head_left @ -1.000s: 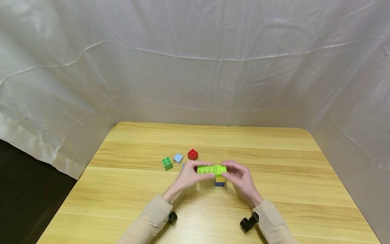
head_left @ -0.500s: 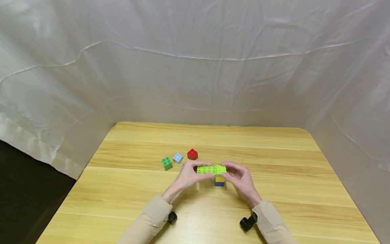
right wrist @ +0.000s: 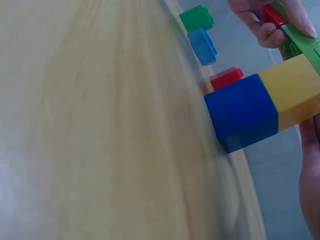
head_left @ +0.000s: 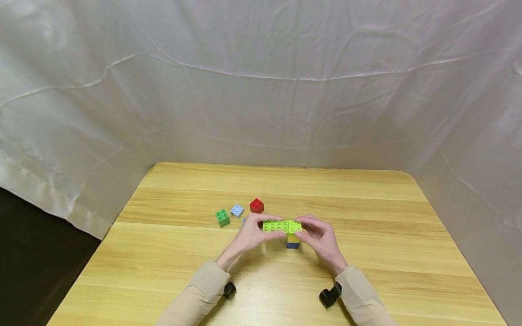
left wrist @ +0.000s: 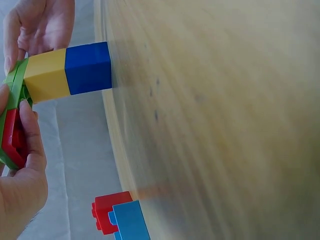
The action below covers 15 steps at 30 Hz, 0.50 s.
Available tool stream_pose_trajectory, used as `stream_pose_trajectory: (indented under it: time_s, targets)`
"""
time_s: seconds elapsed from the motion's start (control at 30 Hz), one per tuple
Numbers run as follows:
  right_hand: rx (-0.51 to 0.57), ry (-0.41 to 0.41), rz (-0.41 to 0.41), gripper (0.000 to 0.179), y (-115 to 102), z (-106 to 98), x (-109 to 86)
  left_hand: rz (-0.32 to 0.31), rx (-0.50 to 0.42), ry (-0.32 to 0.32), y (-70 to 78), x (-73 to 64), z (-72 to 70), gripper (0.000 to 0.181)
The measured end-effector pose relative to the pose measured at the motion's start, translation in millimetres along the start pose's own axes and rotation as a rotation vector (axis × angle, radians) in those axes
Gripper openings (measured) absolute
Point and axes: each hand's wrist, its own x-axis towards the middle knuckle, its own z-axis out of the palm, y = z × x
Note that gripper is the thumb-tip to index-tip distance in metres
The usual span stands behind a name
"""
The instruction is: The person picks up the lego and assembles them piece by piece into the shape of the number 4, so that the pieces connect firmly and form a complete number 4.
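A stack of toy building bricks stands on the table, with a blue brick (left wrist: 87, 68) at the bottom and a yellow brick (left wrist: 47, 75) above it. Lime green pieces top the stack: a square-looking one (head_left: 295, 226) at the right and a longer one (head_left: 275, 226) reaching left past the tower. Beneath that overhang sits a red brick (left wrist: 13, 137). My left hand (head_left: 250, 233) grips the overhanging lime green piece, thumb in front and fingers behind. With thumb and fingers, my right hand (head_left: 323, 239) pinches the square lime green piece over the tower.
Behind and left of my hands lie a green brick (head_left: 222, 218), a light blue brick (head_left: 237, 210) and a red brick (head_left: 256, 206). Another blue brick (head_left: 244, 221) is mostly hidden behind my left hand. Pale cloth (head_left: 261, 113) hangs around the wooden table (head_left: 367, 203).
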Motion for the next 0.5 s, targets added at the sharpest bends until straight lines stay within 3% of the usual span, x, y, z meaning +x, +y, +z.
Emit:
stream_pose_trajectory:
  time_s: [0.5]
  targets:
    - [-0.049, -0.022, -0.032, 0.034, -0.4, -0.7, 1.1, 0.012, 0.015, 0.003, 0.3, -0.4, 0.0, 0.04]
